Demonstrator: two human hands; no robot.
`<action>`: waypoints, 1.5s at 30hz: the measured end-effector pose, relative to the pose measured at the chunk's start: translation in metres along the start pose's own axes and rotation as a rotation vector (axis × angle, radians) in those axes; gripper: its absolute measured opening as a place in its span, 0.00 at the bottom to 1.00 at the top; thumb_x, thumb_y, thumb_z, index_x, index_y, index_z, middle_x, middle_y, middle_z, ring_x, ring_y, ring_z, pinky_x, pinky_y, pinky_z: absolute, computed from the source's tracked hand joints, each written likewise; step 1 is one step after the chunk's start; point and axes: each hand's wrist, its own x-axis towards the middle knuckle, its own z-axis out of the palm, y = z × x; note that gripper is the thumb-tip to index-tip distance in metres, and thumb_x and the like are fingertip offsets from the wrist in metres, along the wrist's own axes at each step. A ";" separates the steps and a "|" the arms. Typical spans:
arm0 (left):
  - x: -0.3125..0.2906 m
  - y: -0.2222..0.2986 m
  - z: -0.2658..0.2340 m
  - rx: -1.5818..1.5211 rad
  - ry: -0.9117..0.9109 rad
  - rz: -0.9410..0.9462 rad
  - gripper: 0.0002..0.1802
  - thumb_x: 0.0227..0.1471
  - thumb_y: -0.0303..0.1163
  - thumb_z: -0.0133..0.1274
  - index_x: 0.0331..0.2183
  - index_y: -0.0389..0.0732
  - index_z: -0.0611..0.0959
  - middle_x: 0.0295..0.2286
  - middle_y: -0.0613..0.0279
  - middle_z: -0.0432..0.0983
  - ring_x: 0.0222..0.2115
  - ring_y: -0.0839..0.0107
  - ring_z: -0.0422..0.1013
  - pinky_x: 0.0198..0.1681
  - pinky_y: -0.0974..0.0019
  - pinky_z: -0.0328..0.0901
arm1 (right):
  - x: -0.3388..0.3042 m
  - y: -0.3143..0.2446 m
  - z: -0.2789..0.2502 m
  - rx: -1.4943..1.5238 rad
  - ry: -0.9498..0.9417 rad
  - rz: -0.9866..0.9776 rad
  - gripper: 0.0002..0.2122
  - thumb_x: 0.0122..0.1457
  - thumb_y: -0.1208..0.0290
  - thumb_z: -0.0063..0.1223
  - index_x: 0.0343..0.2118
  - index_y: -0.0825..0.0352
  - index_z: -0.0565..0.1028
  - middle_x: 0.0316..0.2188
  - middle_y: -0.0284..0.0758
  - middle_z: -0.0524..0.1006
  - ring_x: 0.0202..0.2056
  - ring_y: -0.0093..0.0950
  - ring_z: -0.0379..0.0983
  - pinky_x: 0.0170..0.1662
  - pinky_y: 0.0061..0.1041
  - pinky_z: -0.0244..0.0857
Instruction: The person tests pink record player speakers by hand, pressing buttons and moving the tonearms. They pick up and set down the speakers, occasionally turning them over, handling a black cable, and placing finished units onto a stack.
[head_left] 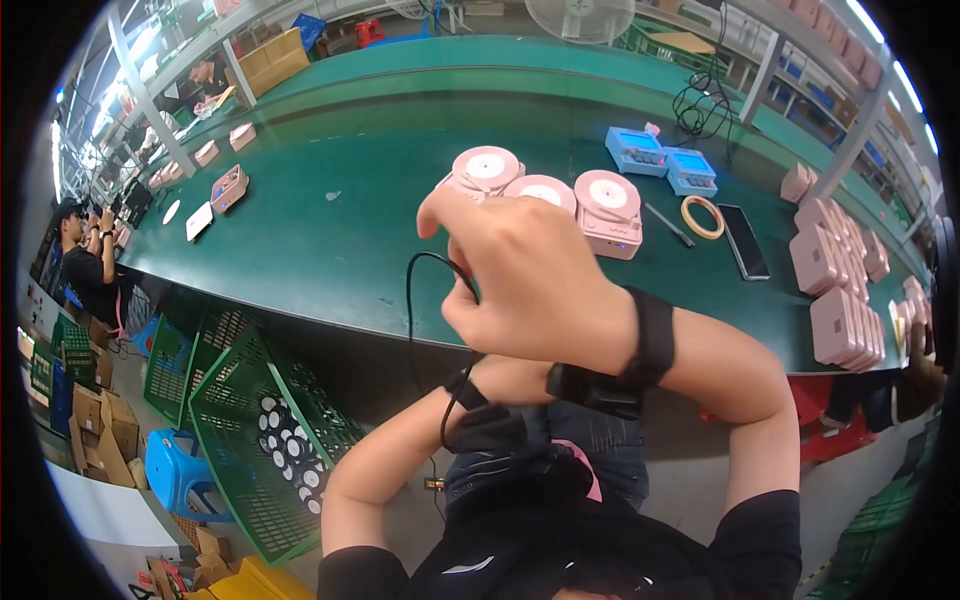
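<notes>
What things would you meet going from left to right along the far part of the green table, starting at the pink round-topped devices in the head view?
Pink round-topped devices → two blue meters → roll of tape → black phone → stacks of pink boxes.

Bare forearms entering from lower edge of frame, crossing at centre. Short black sleeves (760, 545) at lower right and lower left. Broad black fabric wristband (655, 335) right of centre, carrying a small black boxy module (592, 388) on its underside. Second black strap (465, 388) on the other wrist, lower centre, with thin black cable (410, 300) looping up from it. Black top, blue denim trousers (600, 445) at bottom centre, pink tab (582, 462) at waist.
</notes>
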 end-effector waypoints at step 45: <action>0.059 0.027 -0.143 1.011 0.254 0.247 0.06 0.50 0.26 0.54 0.32 0.36 0.77 0.25 0.66 0.69 0.25 0.78 0.65 0.31 0.75 0.60 | -0.127 0.081 -0.004 0.476 0.082 0.478 0.22 0.51 0.74 0.57 0.50 0.69 0.68 0.39 0.37 0.75 0.41 0.28 0.72 0.46 0.27 0.65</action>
